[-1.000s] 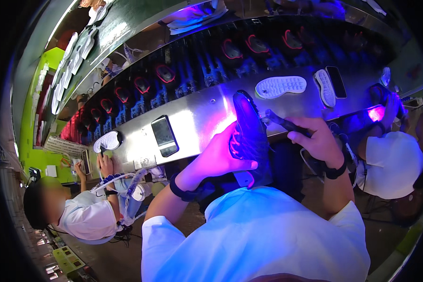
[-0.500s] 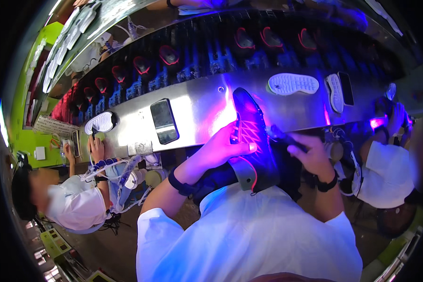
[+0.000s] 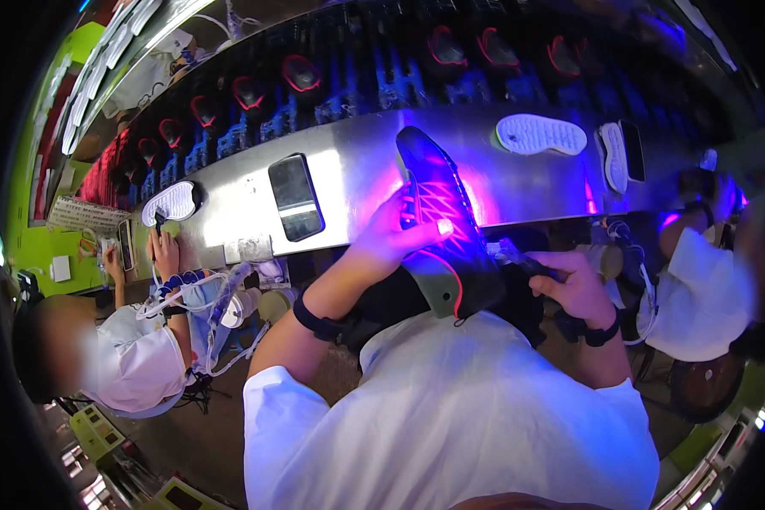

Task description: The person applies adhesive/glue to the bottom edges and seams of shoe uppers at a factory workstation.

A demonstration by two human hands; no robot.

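Observation:
A dark shoe upper (image 3: 476,276) with a red edge line and laces lit pink slants over the table's near edge, its toe pointing away from me. My left hand (image 3: 388,236) is closed round its left side, the thumb lying across the lacing. Violet light falls on the shoe and those fingers. To the right of the heel, my right hand (image 3: 576,287) grips a dark-handled brush (image 3: 517,254). The brush head points left toward the shoe; a small gap seems to separate them. Its bristles are too blurred to make out.
On the metal table (image 3: 238,200) lie a phone (image 3: 296,197), a white sole (image 3: 541,134), and a narrower sole (image 3: 614,159) beside another phone (image 3: 631,151). Beyond, a rack line (image 3: 348,93) carries several dark shoes. Co-workers sit at both sides; the left one's hand (image 3: 165,252) works at a white sole (image 3: 171,202).
The view has shifted a little. My right hand and the brush have drawn slightly right, away from the shoe's side. The left hand keeps its hold on the shoe.

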